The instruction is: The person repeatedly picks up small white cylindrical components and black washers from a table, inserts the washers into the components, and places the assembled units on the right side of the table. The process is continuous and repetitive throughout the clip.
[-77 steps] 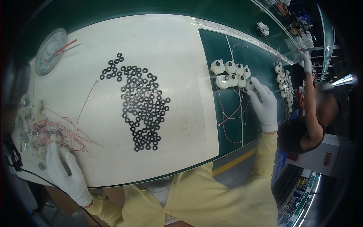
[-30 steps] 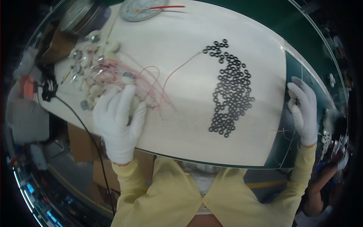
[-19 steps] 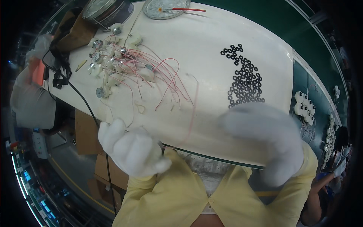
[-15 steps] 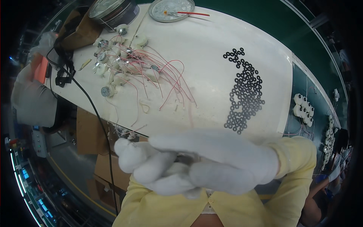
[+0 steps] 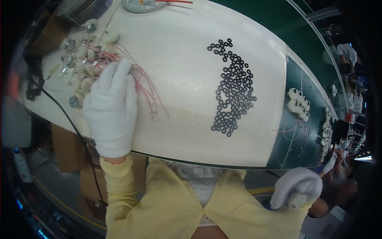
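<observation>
My left hand (image 5: 111, 113), in a white glove, reaches over the near right side of a heap of small motor-like units (image 5: 69, 59) with white housings and metal faces. Its fingers are stretched out and lie over the pink-red wires (image 5: 145, 89). The thumb and whatever is under the palm are hidden. Low at the right, beyond the table's edge, my gloved right hand (image 5: 294, 183) curls round a whitish rounded part (image 5: 297, 200). A thin wire trails to the left of that hand. Most of the held part is covered by the fingers.
Many black rings (image 5: 234, 89) lie on the white table (image 5: 175, 139). Several white units (image 5: 298, 104) with wires sit on the green surface at right. A dish (image 5: 143, 5) with a red-handled tool is at the back. A black cable (image 5: 71, 121) hangs at left; another person's gloved hand (image 5: 329, 164) shows far right.
My hands, together before my chest earlier, are now apart. The left has gone forward to the wired heap, the right out to the lower right. The whole view has shifted rightward.
</observation>
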`<state>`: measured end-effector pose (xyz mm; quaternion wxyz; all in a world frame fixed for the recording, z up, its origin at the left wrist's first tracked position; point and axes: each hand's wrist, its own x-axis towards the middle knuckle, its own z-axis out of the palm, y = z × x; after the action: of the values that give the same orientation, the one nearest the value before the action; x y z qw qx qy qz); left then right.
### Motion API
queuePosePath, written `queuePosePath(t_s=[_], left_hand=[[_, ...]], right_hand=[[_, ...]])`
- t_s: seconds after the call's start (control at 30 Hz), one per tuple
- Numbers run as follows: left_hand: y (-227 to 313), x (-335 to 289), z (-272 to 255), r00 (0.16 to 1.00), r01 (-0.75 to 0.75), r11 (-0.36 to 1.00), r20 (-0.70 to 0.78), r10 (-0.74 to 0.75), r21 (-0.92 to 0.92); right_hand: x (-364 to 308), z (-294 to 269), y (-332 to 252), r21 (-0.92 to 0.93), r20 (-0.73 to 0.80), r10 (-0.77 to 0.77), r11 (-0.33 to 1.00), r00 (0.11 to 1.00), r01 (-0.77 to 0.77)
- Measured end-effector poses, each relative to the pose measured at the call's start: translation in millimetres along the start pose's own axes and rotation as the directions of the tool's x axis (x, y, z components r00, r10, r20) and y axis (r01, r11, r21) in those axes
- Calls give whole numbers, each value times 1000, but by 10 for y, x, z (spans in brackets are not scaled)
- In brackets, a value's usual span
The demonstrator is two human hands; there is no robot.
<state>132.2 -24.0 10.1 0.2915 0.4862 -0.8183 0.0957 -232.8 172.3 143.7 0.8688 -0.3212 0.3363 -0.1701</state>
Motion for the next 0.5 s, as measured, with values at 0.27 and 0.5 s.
queuePosePath(t_s=[0.27, 0.5], left_hand=[[249, -10, -185, 955, 238, 952, 227, -193, -192], [390, -274, -330, 934, 350, 852, 212, -288, -390]], right_hand=[[340, 147, 280, -211, -775, -111, 973, 622, -88], [806, -301, 444, -635, -607, -484, 772, 631, -18]])
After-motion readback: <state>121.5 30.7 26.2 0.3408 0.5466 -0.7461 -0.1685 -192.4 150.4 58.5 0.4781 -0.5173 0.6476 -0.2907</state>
